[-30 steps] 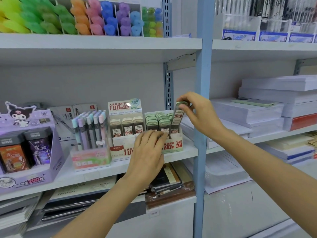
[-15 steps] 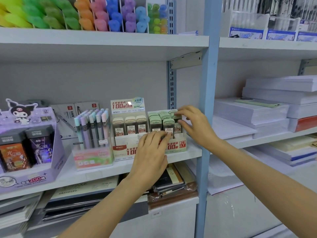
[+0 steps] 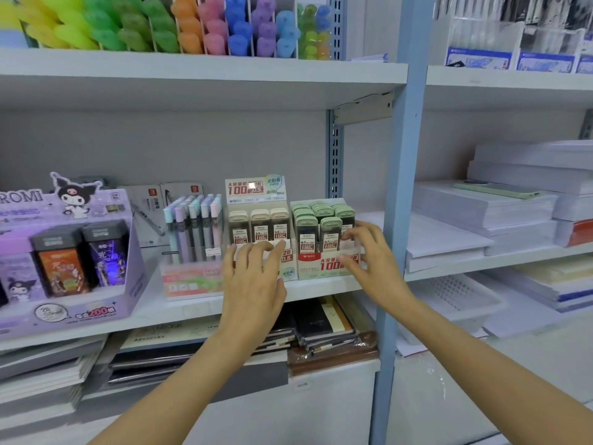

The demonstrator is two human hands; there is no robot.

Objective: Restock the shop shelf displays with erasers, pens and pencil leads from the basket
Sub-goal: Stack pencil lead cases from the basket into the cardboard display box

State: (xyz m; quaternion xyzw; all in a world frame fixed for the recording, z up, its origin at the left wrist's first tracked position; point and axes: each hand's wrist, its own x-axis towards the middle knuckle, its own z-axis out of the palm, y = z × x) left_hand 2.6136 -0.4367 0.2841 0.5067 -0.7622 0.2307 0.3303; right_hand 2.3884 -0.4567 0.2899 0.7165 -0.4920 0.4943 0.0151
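DESK: What's the scene?

PHOTOGRAPHER: A shop worker squares up 2 pencil-lead displays on the middle shelf (image 3: 321, 289). The left hand (image 3: 253, 277) rests bent fingertips against the front of the beige-capped lead box (image 3: 287, 261) and holds nothing. The right hand (image 3: 369, 261) appears to pinch the right front corner of the green-capped lead box (image 3: 317, 266), thumb on the printed face, fingers over the clear rim.

DESK: Why that hold?

PHOTOGRAPHER: My reading: one hand steadies while the other nudges, so both boxes sit flush and touching, labels facing shoppers.

DESK: Counts?

PHOTOGRAPHER: 2 hands, 2 boxes. 3 beige-capped cases (image 3: 260, 226) stand in the front row. The green-capped cases (image 3: 306, 226) run in 3 columns, packed too tightly for a firm total; that box looks full. Neither hand carries a loose case. 1 white perforated basket (image 3: 455, 293) sits on the lower shelf to the right. Whether it is the stock basket, I cannot tell.
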